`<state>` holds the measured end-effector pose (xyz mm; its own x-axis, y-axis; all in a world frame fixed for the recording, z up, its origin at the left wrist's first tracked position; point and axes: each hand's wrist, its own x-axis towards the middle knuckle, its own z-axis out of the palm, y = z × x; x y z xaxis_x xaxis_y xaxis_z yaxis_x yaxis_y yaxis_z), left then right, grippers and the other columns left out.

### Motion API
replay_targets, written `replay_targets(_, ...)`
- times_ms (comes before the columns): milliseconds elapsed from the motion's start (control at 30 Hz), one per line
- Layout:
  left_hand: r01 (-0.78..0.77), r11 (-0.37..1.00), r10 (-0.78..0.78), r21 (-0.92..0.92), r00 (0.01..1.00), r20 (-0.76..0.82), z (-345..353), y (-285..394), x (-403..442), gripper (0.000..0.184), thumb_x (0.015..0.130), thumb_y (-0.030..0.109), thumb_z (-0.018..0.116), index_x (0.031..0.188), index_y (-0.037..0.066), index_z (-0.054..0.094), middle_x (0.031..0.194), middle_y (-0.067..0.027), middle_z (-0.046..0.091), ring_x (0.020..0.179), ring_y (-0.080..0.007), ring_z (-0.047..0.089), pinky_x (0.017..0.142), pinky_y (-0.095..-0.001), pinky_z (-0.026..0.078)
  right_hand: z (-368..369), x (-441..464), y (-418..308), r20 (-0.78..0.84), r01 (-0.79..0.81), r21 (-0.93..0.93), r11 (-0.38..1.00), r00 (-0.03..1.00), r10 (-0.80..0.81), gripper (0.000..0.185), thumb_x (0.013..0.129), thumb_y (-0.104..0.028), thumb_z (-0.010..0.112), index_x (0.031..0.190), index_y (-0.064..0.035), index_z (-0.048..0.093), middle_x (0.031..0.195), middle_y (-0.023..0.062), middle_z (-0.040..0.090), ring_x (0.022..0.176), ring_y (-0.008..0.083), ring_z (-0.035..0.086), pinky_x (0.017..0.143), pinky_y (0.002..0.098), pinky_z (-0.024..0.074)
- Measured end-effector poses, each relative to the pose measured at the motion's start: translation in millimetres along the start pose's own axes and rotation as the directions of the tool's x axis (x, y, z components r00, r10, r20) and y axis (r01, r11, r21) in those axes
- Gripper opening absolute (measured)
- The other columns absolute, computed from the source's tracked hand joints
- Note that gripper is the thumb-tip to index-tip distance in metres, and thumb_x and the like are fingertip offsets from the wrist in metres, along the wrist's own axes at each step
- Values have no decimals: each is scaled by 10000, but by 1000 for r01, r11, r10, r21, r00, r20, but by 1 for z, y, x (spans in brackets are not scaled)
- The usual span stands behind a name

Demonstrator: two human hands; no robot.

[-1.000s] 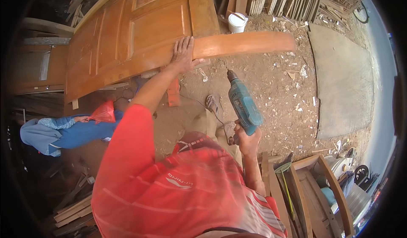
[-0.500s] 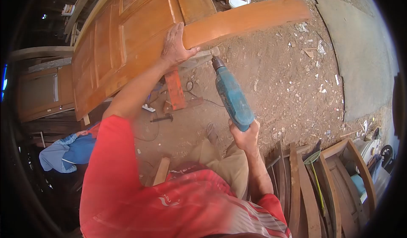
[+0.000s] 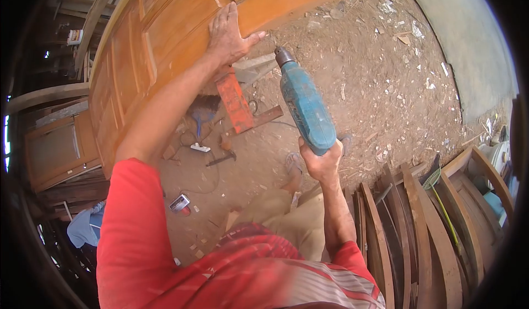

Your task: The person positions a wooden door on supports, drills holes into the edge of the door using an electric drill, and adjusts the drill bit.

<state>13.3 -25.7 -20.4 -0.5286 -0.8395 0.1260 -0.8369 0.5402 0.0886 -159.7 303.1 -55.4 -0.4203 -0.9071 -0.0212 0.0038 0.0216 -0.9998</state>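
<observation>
the teal drill point(image 3: 308, 105) sits just off centre toward one o'clock, chuck aimed between eleven and twelve. it looks rigid and fairly heavy, so the rear handle seems the place to grip; the right hand point(image 3: 320, 161) is clamped there. at eleven o'clock the left hand point(image 3: 227, 39) rests unclenched, thumb spread, at the edge of the wooden door point(image 3: 184, 25), probably stiff, weighty and smooth, best steadied by its edge. wooden frames point(image 3: 438, 243) are at four.
</observation>
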Motion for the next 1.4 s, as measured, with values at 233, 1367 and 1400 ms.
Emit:
replay_targets(233,-46,997,49,54,997,-54,5,-1,-1,1095,880,652,685,1529,-133,285,1542,-356,358,1473,-469,319,1220,-547,232,11,0,8,-18,12,62,998,1000,-11,371,731,-35,735,1088,27,655,860,145,725,751,289,731,714,358,560)
replay_targets(1367,-20,999,22,42,999,-39,-1,3,-2,1100,852,627,720,1532,-123,290,1555,-344,348,1481,-453,313,1232,-526,224,7,4,27,33,-212,336,918,976,213,264,825,-30,728,1078,39,695,959,99,747,789,159,698,705,308,554)
replay_targets(1400,-34,999,35,25,998,-49,-1,1,-1,1091,838,609,743,1527,-113,300,1545,-335,364,1476,-446,323,1227,-529,233,7,6,23,38,-217,335,917,975,217,264,825,-30,728,1078,39,695,959,99,747,789,159,698,705,308,554)
